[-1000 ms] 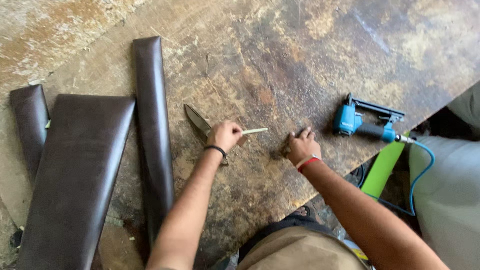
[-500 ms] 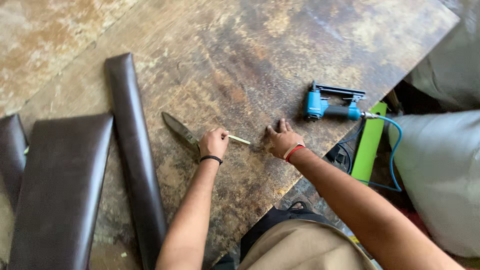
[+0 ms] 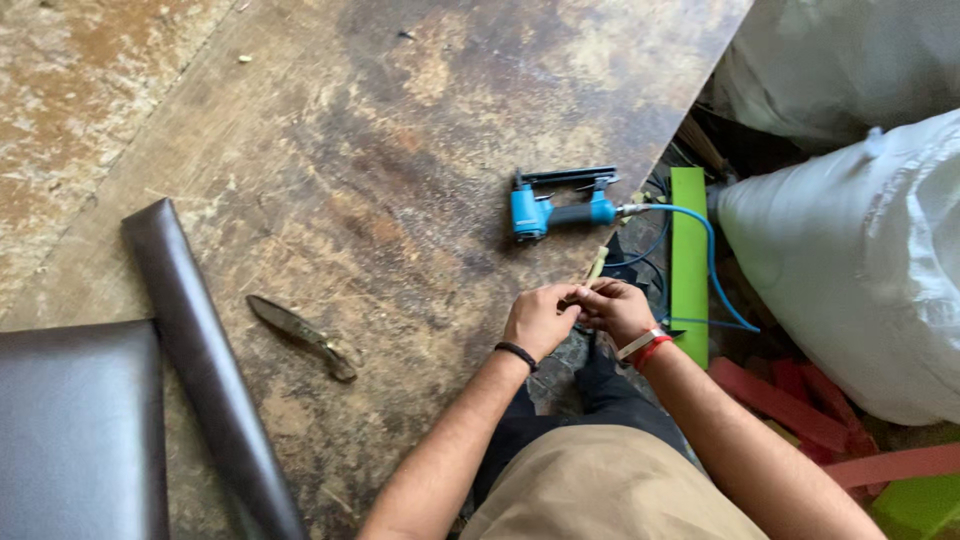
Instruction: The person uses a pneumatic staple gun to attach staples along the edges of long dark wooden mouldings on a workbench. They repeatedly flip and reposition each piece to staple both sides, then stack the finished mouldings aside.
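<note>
My left hand [image 3: 540,318] and my right hand [image 3: 615,308] meet at the near edge of a worn wooden worktop [image 3: 400,150], both pinching a thin pale stick [image 3: 596,268] that pokes up between the fingers. A black band circles the left wrist, a white and a red band the right. A blue pneumatic staple gun [image 3: 555,208] lies on the board just beyond my hands, its blue hose [image 3: 700,250] trailing off the edge. A dark knife [image 3: 300,336] lies flat on the board to the left of my left hand.
A long dark brown padded strip [image 3: 205,370] and a wider padded panel [image 3: 75,430] lie at the left. A green board [image 3: 688,260] stands beside the table edge. Big white sacks [image 3: 860,260] fill the right; red strips [image 3: 800,410] lie on the floor.
The view has swung right and the board's edge and sacks came in. Both hands left the tabletop and came together at the edge, now holding the pale stick between them.
</note>
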Demonstrator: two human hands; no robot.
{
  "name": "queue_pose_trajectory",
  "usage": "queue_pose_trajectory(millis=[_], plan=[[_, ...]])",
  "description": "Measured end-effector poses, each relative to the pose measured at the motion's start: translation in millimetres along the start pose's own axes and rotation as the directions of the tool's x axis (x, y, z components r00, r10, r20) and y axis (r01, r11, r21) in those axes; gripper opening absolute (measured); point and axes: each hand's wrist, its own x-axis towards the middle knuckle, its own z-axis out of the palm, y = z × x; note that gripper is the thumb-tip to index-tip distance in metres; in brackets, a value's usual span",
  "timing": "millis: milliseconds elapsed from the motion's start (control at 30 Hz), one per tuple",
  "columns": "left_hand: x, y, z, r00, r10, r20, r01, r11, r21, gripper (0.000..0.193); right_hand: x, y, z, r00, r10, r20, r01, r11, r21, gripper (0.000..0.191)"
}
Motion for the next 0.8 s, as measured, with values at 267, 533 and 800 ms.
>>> queue_pose_trajectory(millis=[267, 533, 800], plan=[[38, 19, 52, 0.997, -0.081, -0.011, 0.075, 0.957, -0.28, 0.047, 35, -102, -118, 0.962, 0.001, -0.274, 0.167, 0.79, 0.591, 0.031], [69, 0, 52, 0.956, -0.238, -0.174, 0.208, 0.963, -0.174, 0.035, 76, -128, -67, 0.958, -0.192, 0.214, 0.269, 0.861, -0.431, 0.041], [84, -56, -17, 0.78, -0.359, -0.512, 0.4, 0.916, -0.033, 0.019, 119, -114, 16, 0.709, -0.323, 0.628, 0.689, 0.125, -0.714, 0.059]])
